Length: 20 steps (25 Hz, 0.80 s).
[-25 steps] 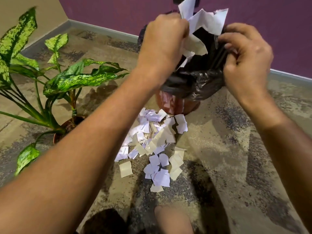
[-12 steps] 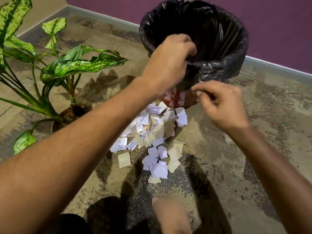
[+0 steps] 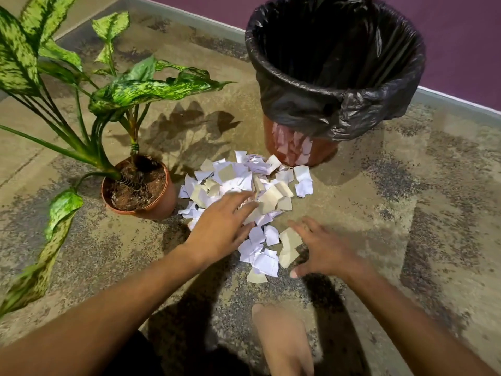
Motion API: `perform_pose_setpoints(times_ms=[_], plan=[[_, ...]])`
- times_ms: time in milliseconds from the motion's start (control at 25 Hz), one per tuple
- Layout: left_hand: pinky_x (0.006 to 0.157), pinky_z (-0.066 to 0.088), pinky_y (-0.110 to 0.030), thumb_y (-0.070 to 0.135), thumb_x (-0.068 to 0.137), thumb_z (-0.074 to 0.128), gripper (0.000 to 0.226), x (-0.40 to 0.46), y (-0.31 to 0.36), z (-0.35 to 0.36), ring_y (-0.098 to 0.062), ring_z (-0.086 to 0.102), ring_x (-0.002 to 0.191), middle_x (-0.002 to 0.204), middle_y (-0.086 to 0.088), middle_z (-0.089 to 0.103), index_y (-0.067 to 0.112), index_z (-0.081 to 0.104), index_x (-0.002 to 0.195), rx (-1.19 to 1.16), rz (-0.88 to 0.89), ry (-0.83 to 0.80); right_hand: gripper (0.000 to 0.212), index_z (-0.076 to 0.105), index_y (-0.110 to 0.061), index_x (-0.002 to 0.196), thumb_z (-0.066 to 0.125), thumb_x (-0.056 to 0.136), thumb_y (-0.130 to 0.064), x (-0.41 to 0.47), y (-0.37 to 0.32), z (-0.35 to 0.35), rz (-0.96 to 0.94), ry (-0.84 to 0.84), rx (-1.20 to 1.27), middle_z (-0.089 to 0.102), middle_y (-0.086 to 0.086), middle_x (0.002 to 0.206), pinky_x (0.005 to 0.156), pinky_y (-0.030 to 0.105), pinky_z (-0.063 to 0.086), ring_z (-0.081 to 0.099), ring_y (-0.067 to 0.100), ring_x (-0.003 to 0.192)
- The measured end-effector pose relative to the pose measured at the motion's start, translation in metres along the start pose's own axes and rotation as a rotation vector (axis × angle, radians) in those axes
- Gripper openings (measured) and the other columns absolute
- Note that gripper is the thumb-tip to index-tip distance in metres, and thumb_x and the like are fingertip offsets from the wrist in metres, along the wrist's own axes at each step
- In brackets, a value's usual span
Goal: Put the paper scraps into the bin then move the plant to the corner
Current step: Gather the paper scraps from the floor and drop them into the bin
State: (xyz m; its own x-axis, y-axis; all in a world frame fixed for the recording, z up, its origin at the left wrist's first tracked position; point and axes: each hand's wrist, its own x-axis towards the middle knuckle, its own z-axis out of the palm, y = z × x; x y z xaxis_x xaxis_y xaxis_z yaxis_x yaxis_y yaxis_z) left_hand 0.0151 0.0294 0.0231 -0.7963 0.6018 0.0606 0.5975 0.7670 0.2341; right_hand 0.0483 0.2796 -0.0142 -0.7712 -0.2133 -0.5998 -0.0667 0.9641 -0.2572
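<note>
Mottled beige floor [image 3: 406,213], purple wall [image 3: 461,36], grey skirting [image 3: 189,20]

White and tan scraps, green speckled leaves, black liner.

The paper scraps [image 3: 245,191] under my palms are a mix of white with a faint lilac cast and plain beige-tan. My plant [image 3: 116,85] has bright lime-green leaves mottled with dark green flecks and edges, and it sits in a terracotta-orange pot [image 3: 160,202] filled with dark brown soil. The bin [image 3: 298,150] is reddish-brown and glossy, mirroring pale scraps, with a shiny black liner [image 3: 336,104] folded over its rim. The floor [image 3: 406,213] is sandy beige patched with grey speckle, and the wall [image 3: 461,36] behind is deep purple.
</note>
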Motion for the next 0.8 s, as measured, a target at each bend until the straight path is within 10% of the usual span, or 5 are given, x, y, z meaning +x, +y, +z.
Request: perform_pose_setpoints(times_ms=[320,800], plan=[[0.105,0.040,-0.049,0.053,0.066,0.080,0.115,-0.029,-0.013,0.045,-0.040,0.031,0.135,0.151,-0.014,0.021,0.020,0.008,0.149,-0.107,-0.602,-0.624,0.129,-0.006,-0.047,0.150,0.081,0.056,-0.064,0.017,-0.046,0.036,-0.141,0.107,-0.239,0.008,0.006,0.162,0.099,0.041,0.046,0.032,0.033,0.135],[0.091,0.051,-0.042,0.024,0.081,0.072,0.063,-0.033,0.001,0.063,-0.032,0.058,0.108,0.132,-0.009,0.042,0.021,0.040,0.135,-0.245,-0.467,-0.470,0.039,0.057,-0.019,0.129,0.055,0.090,-0.020,0.024,-0.079,0.037,-0.281,0.204,-0.151,0.048,0.004,0.138,0.095,0.033,0.046,0.054,0.026,0.114]])
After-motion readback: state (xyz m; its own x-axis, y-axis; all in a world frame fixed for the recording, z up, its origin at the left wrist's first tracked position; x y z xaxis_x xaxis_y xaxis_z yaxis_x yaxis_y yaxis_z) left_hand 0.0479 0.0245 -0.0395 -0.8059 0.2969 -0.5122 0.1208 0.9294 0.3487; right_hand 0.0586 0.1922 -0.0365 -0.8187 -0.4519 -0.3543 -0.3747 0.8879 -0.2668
